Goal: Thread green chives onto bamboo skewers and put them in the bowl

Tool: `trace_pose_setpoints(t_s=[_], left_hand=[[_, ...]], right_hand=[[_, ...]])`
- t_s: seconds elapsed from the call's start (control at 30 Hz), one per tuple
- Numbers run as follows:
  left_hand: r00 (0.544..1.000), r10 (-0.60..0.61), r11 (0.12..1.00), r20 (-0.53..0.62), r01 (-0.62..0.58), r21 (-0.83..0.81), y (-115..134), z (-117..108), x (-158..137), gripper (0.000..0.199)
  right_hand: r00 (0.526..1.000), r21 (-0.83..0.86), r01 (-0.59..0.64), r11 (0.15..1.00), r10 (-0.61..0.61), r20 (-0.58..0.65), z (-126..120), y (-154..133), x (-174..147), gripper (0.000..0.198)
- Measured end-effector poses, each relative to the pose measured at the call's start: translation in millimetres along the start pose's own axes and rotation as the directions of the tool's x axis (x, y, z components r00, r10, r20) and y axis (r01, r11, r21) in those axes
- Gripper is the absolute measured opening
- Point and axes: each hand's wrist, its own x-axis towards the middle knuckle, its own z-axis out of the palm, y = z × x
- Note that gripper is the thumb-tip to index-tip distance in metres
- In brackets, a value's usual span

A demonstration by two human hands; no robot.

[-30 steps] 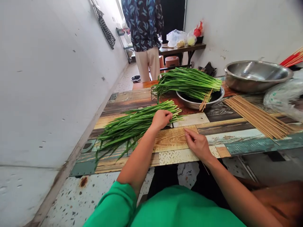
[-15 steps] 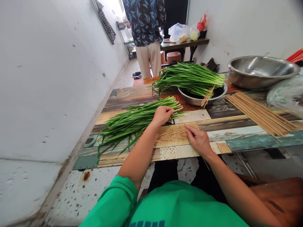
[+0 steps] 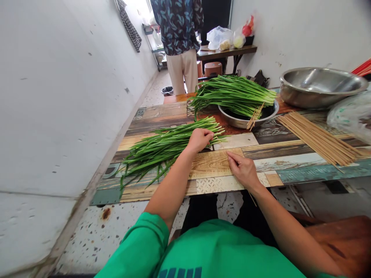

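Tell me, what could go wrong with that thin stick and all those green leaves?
The thin stick in the right-hand grip points toward the left-hand grip, so a slip might poke a finger. The green leaves heaped in the shallow bowl hang over its side, so some could slide out. And the pile of sticks reaches close to the front edge of the table, so a bump might knock some off.

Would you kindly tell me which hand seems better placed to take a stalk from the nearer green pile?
Probably the left hand: it is at the pale ends of the nearer green pile, while the right hand holds a thin stick farther from the stalks.
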Motion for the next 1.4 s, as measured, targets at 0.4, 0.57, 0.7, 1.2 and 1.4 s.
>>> trace_pose_setpoints(t_s=[0.4, 0.57, 0.7, 1.2, 1.4], left_hand=[[0.999, 0.051, 0.998, 0.018, -0.052, 0.024, 1, 2, 0, 0.023], [0.998, 0.054, 0.997, 0.035, -0.056, 0.057, 3, 2, -1, 0.024], [0.996, 0.086, 0.99, 0.039, -0.09, 0.112, 7, 0, -4, 0.025], [0.901, 0.232, 0.948, 0.367, -0.294, 0.122, 30, 22, -25, 0.022], [0.965, 0.252, 0.753, -0.075, -0.147, 0.641, 26, 5, -17, 0.021]], right_hand=[[1.0, 0.003, -0.011, 1.0, 0.011, -0.016, -2, -2, 0, 0.033], [1.0, 0.012, 0.003, 1.0, -0.003, -0.026, -2, -2, -1, 0.035], [0.999, 0.004, 0.008, 1.0, -0.008, -0.032, -2, -1, -1, 0.034], [0.993, 0.001, -0.066, 0.998, 0.066, -0.1, -4, -1, 1, 0.029], [0.998, -0.053, -0.04, 0.998, 0.038, -0.049, 0, 0, 2, 0.03]])
